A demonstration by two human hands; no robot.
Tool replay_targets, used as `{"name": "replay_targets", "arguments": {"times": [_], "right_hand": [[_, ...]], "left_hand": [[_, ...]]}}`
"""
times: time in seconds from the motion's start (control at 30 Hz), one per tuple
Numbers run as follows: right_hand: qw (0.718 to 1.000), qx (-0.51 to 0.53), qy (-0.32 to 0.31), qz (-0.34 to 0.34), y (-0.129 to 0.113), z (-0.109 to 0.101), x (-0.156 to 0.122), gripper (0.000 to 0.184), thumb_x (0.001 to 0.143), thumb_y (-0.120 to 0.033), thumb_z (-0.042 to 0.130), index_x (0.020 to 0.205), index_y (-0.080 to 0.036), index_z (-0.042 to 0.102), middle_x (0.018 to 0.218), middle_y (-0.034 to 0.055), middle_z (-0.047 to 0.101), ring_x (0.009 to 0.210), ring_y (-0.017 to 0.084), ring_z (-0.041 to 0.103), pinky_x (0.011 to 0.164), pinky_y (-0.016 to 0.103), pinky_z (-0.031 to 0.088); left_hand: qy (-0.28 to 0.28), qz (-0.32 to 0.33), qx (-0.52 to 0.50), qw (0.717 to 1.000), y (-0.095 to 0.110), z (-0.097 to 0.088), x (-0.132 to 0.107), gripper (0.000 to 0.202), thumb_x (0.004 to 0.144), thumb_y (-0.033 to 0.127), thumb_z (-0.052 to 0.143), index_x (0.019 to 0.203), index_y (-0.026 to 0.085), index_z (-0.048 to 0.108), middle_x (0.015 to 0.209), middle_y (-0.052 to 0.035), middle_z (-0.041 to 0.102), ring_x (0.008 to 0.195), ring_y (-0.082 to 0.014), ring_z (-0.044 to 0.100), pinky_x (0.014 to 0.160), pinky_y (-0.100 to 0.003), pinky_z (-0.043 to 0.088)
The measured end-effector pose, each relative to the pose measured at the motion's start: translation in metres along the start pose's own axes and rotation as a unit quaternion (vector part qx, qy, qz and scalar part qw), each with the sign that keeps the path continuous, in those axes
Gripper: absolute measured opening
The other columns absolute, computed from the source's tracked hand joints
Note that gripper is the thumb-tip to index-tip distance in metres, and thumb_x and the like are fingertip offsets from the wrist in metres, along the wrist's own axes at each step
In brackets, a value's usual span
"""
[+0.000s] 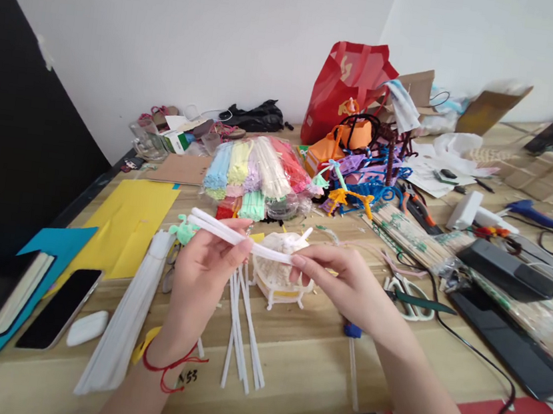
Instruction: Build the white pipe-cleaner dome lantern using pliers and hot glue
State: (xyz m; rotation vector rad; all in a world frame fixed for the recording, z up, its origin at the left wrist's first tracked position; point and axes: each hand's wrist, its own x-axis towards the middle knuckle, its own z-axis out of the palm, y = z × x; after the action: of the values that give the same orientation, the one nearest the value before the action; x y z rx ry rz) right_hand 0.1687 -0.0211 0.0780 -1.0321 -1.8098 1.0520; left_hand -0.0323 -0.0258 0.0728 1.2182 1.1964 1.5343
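Note:
Several white pipe cleaners (271, 253) stretch between my two hands above the table. My left hand (213, 253) pinches them near the middle, and their free ends point up to the left. At their other end my right hand (333, 274) has thumb and fingertips closed on them. Behind and below my hands stands a white, cage-like piece made of pipe cleaners (273, 290), partly covered by my right fingers. Loose white pipe cleaners (240, 337) lie on the wood between my forearms. A thick bundle of white pipe cleaners (124, 316) rests left of my left wrist.
Bagged coloured pipe cleaners (260, 171) and a red bag (345, 94) stand at the back. Scissors (413, 304), pliers (420, 208) and a black cable (480, 353) lie on the right. A phone (60, 308), white case (87, 328) and yellow sheet (126, 222) lie left.

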Motion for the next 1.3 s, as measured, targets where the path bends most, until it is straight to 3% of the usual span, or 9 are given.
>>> {"name": "replay_targets", "arguments": {"times": [0.3,0.37,0.5,0.73,0.97,1.07,1.17,1.23,1.3], "right_hand": [[0.963,0.16,0.215,0.038,0.017,0.016,-0.013,0.032,0.087,-0.05,0.067,0.08,-0.019,0.073,0.057,-0.002,0.059,0.047,0.01,0.05,0.047,0.024,0.041],[0.963,0.173,0.205,0.036,0.02,0.013,-0.016,0.028,0.085,-0.048,0.071,0.082,-0.02,0.073,0.06,-0.0017,0.061,0.051,0.011,0.053,0.049,0.024,0.044],[0.982,0.126,0.137,0.011,0.021,0.003,-0.024,0.021,0.087,-0.042,0.07,0.086,-0.021,0.072,0.072,0.001,0.066,0.064,0.014,0.061,0.058,0.026,0.049],[0.994,-0.068,0.005,-0.09,0.015,0.0,-0.04,0.018,0.098,-0.03,0.055,0.097,-0.022,0.07,0.091,0.0066,0.067,0.087,0.019,0.065,0.081,0.033,0.052],[0.985,-0.157,0.037,-0.065,0.028,-0.002,-0.071,0.036,0.098,-0.032,0.053,0.133,-0.026,0.053,0.107,0.0083,0.068,0.096,0.02,0.068,0.087,0.035,0.055],[0.945,-0.319,0.044,0.056,0.071,-0.039,-0.098,0.068,0.089,-0.047,0.062,0.148,-0.024,0.037,0.14,0.0158,0.056,0.128,0.031,0.056,0.106,0.048,0.047],[0.847,-0.474,0.055,0.232,0.13,-0.082,-0.13,0.092,0.07,-0.057,0.072,0.146,-0.013,0.042,0.144,0.0237,0.051,0.137,0.045,0.045,0.11,0.06,0.039],[0.794,-0.521,0.048,0.308,0.16,-0.101,-0.146,0.094,0.069,-0.062,0.069,0.144,-0.012,0.044,0.147,0.0233,0.049,0.14,0.048,0.04,0.111,0.061,0.036],[0.79,-0.523,0.021,0.318,0.176,-0.112,-0.155,0.091,0.074,-0.066,0.062,0.143,-0.011,0.046,0.147,0.0227,0.049,0.139,0.044,0.042,0.112,0.055,0.037]], "left_hand": [[-0.06,0.043,0.008,0.997,0.011,0.001,-0.009,0.039,0.072,0.03,0.085,0.101,0.025,0.059,0.073,0.0042,0.065,0.073,-0.0123,0.064,0.077,-0.025,0.053],[-0.147,0.054,-0.005,0.988,0.014,-0.006,-0.006,0.036,0.074,0.051,0.08,0.09,0.022,0.065,0.083,-0.0026,0.066,0.08,-0.017,0.064,0.077,-0.029,0.053],[-0.322,-0.043,-0.078,0.943,0.023,-0.023,0.01,0.089,0.078,0.091,0.024,0.07,0.016,0.071,0.102,-0.0178,0.064,0.093,-0.0307,0.062,0.079,-0.044,0.054],[-0.487,-0.141,0.039,0.861,0.016,-0.017,0.011,0.093,0.081,0.087,0.011,0.07,0.018,0.072,0.114,-0.0146,0.064,0.101,-0.0268,0.063,0.095,-0.04,0.048],[-0.538,-0.117,0.146,0.822,-0.005,0.012,-0.013,0.042,0.099,0.049,0.042,0.076,0.02,0.062,0.082,-0.002,0.065,0.083,-0.0166,0.06,0.083,-0.027,0.044],[-0.519,-0.134,0.129,0.834,-0.009,0.012,-0.008,0.044,0.1,0.049,0.037,0.073,0.019,0.055,0.072,-0.0003,0.058,0.072,-0.0148,0.055,0.077,-0.028,0.043],[-0.478,-0.117,0.122,0.862,-0.009,0.005,-0.001,0.045,0.099,0.051,0.038,0.07,0.02,0.051,0.07,0.0,0.054,0.07,-0.015,0.052,0.075,-0.029,0.042],[-0.466,-0.108,0.119,0.87,-0.008,0.001,0.002,0.045,0.099,0.052,0.037,0.069,0.02,0.048,0.072,-0.0009,0.054,0.073,-0.0162,0.053,0.075,-0.031,0.042],[-0.458,-0.102,0.128,0.874,-0.008,-0.001,0.004,0.046,0.099,0.053,0.036,0.068,0.02,0.047,0.074,-0.002,0.056,0.077,-0.0174,0.055,0.075,-0.031,0.041]]}}
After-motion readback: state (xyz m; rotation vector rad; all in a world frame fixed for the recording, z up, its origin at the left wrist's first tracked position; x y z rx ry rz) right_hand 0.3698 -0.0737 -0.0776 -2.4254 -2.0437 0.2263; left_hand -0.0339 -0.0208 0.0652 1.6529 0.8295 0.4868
